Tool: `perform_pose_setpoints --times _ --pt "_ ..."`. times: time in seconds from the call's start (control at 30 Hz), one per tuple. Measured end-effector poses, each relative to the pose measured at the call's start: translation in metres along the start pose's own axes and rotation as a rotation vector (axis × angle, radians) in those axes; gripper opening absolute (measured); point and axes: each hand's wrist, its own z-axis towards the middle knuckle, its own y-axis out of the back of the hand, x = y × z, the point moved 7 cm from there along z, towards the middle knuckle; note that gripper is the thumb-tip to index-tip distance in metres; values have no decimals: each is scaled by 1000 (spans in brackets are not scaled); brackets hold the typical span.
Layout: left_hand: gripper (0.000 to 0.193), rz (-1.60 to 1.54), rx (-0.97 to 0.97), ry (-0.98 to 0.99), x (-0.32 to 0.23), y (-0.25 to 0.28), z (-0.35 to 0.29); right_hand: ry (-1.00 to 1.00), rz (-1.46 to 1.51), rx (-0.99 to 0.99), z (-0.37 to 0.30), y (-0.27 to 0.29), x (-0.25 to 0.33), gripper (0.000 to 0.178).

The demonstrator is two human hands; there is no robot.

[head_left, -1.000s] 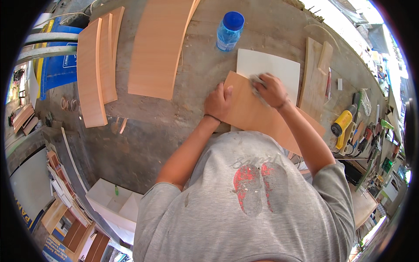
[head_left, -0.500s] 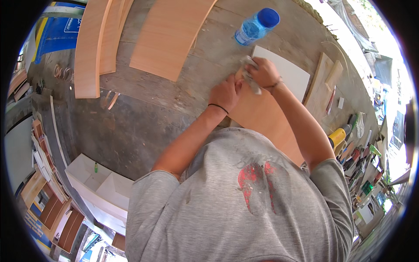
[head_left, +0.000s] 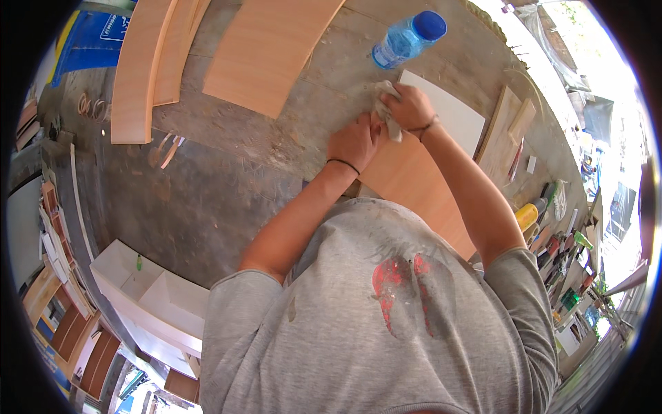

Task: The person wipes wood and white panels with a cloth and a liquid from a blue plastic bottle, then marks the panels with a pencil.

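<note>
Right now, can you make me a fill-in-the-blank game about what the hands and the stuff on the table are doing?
1. The right hand holds a crumpled white ____.
2. The left hand presses down on a light brown wooden ____.
3. The plastic bottle lying on the workbench has a cap coloured ____.
4. Under the far end of the wooden piece lies a flat sheet coloured ____.

Missing words: cloth; board; blue; white

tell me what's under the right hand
A whitish rag, gripped by the right hand, over the edge of a tan panel. The panel under it is covered.
</note>
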Motion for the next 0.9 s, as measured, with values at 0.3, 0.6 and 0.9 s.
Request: perform_pose_setpoints --times 0.3,0.6,0.9 --pt "29 -51 0 -35 -4 3 0 -38 -90 38 14 -15 9 35" --pt "29 -475 -209 -278 -3 10 36 -321 920 -338 -44 38 -95 28" --pt "23 -398 -40 -206 -11 -1 71 -491 1062 -623 -222 21 -140 26"
